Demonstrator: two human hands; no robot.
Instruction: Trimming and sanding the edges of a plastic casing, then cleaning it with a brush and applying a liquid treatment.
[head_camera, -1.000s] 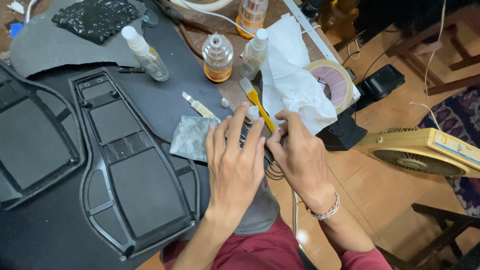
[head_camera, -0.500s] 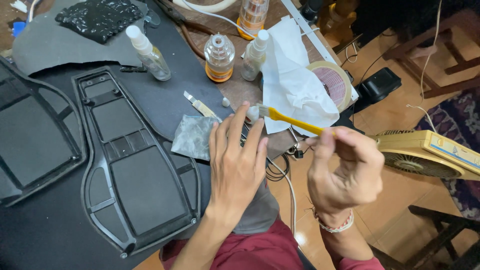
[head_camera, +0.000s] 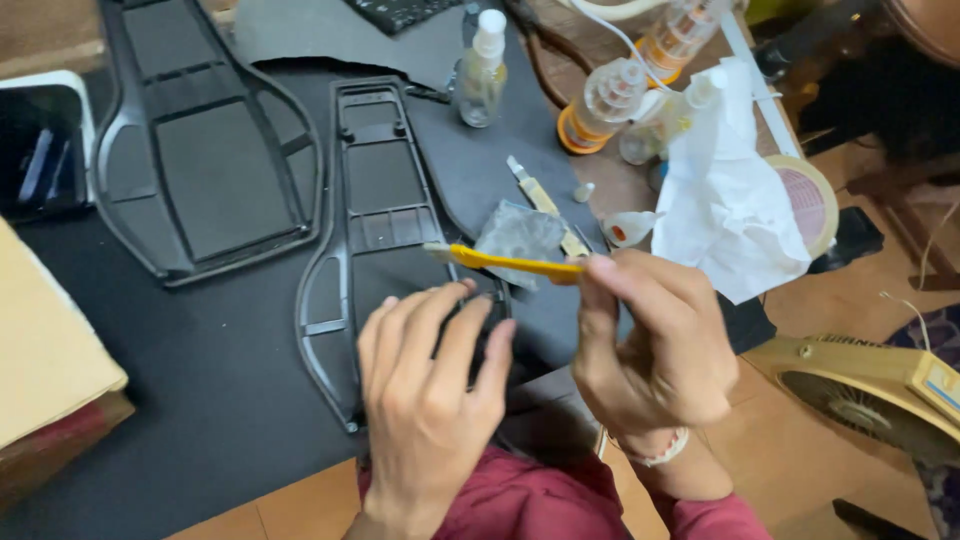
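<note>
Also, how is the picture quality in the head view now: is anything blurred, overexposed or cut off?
Head view: soft, even light, no hard shadows; the left hand and right hand look slightly motion-blurred, the yellow brush too; the white cloth is nearly blown out; the black plastic frames keep little detail; the fan is cut by the right edge.

I see a worktable (head_camera: 250, 505) covered by a black sheet (head_camera: 200, 380). On the sheet lie two black moulded frames (head_camera: 215, 170), side by side, and a clear spray bottle (head_camera: 480, 70). Toward the table's right edge sit a crumpled white tissue (head_camera: 735, 215) and a tape roll (head_camera: 805, 200). A cardboard box (head_camera: 50, 360) stands at left.
</note>
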